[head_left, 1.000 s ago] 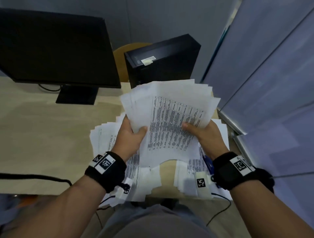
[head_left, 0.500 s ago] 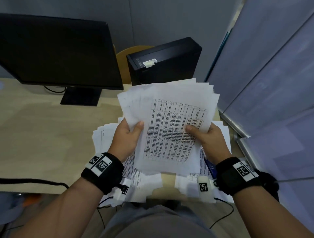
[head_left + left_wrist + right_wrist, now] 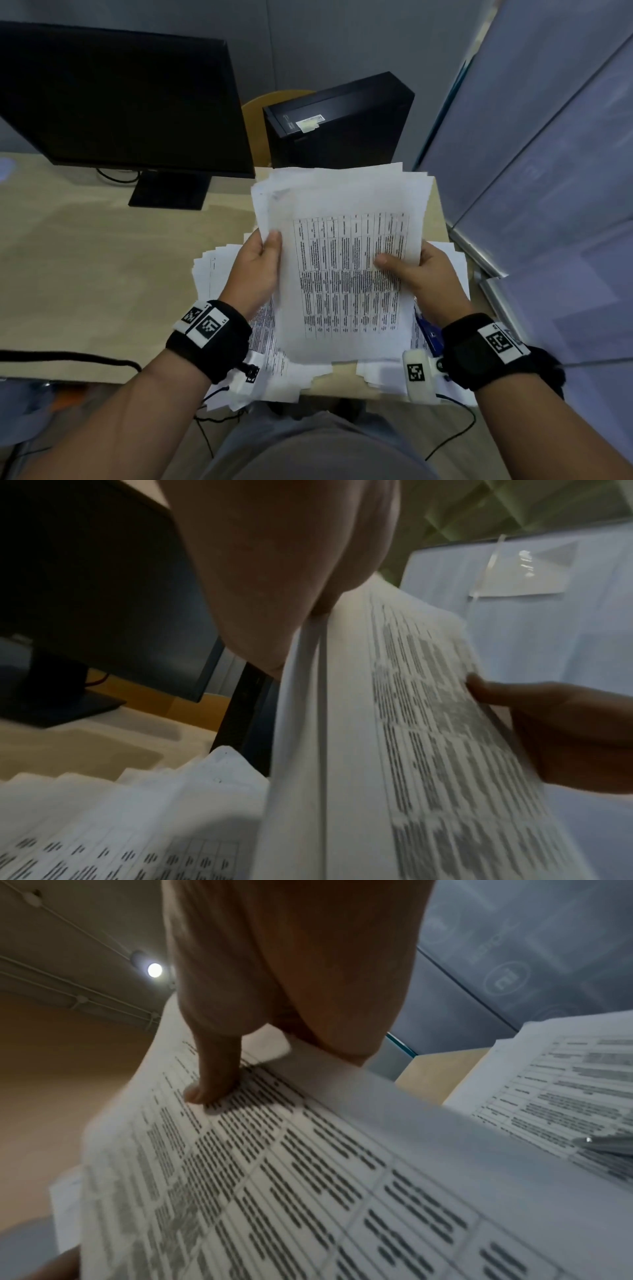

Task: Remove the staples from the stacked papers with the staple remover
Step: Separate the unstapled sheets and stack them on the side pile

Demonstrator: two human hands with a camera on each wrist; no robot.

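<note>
A stack of printed papers [image 3: 342, 246] is held up off the desk, its top sheet showing a table of text. My left hand [image 3: 262, 267] grips its left edge, thumb on top. My right hand [image 3: 414, 272] grips the right edge, thumb pressed on the print. In the left wrist view the left hand [image 3: 274, 588] clamps the edge of the sheets [image 3: 342, 750]. The right wrist view shows the right thumb [image 3: 212, 1085] on the page [image 3: 274, 1177]. More papers [image 3: 219, 270] lie fanned on the desk below. A blue object [image 3: 426, 329] lies under my right wrist; I cannot tell what it is.
A black monitor [image 3: 113, 102] stands at the back left, and a black computer case [image 3: 339, 120] right behind the papers. The wooden desk [image 3: 85, 274] stretches left. A grey partition [image 3: 548, 171] closes the right side. A black cable [image 3: 68, 356] runs along the desk's front edge.
The held stack has turned from tilted to nearly square with me, and its fanned sheets have drawn together. My left thumb has slid higher up the left edge.
</note>
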